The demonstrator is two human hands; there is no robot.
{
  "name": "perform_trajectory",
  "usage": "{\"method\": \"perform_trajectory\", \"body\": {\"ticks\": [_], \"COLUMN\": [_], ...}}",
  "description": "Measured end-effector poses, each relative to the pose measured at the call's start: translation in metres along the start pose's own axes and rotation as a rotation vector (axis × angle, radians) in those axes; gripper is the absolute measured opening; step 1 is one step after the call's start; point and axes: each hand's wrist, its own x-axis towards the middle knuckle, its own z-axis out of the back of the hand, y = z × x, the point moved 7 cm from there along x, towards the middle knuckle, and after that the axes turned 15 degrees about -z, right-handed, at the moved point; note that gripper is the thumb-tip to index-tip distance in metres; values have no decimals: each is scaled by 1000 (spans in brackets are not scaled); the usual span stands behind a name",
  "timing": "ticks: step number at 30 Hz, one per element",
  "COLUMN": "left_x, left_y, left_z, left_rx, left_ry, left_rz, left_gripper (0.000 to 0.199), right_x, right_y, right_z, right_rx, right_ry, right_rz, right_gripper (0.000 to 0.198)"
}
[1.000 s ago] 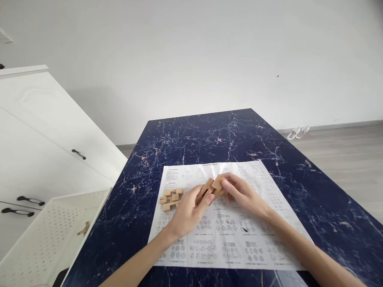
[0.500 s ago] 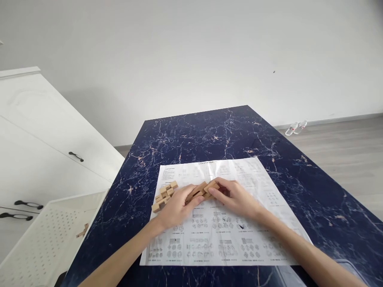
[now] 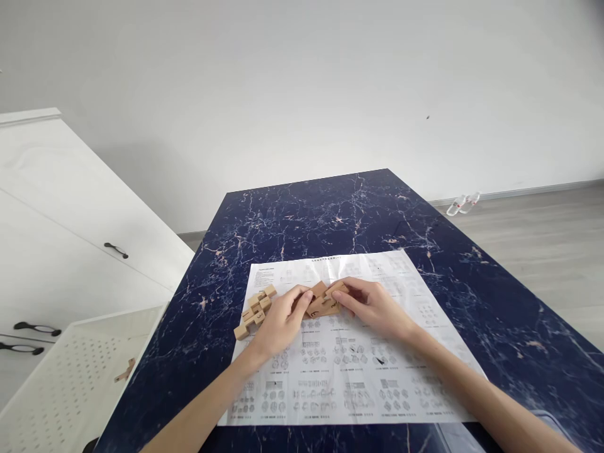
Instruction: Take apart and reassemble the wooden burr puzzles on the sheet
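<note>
Over the upper middle of a printed white sheet, both hands meet around notched wooden puzzle pieces that lie against each other, with dark marks on their faces. My left hand grips them from the left, thumb and fingers closed at that end. My right hand pinches a wooden piece at the right end between thumb and fingers. Parts of the pieces are covered by my fingers. Just left of my left hand, several more notched wooden pieces lie in a cluster on the sheet.
The sheet lies on a dark blue marbled table. White cabinets stand at the left, beside a perforated white surface bearing a small wooden piece. Clear bottles lie on the floor at the right.
My left thumb has moved up onto the pieces, and more of their front, with dark marks, now shows. The right hand stays pinched at the right end. The view has shifted slightly.
</note>
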Motion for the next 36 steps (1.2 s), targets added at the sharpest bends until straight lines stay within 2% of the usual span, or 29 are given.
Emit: {"method": "perform_trajectory", "body": {"ticks": [3,11,14,20,22,27,30,36], "left_x": [1,-7,-11,-16,-15,-14,-14,-9], "left_y": [4,1,3,14,10,-3,-2,-16], "left_z": [4,18,17,3,4,12,5,-7], "left_rx": [-19,-178,-217,-539,-489,-81,50,250], "left_ry": [-60,-279,-333,-298,-268,-217,-129,49], "left_rz": [8,19,2,88,62,-71,-103,-331], "left_gripper": [43,41,45,45,43,35,35,23], "right_x": [1,8,8,2,1,3,4,5], "right_y": [-3,-19,-18,-8,-8,-14,-15,-14], "right_z": [3,16,17,4,2,5,7,8], "right_rx": [130,724,787,746,741,774,783,805], "right_ry": [20,74,124,222,214,149,130,105], "right_rz": [-28,-154,-148,-125,-135,-167,-173,-191], "right_gripper": [37,36,33,28,29,29,30,32]}}
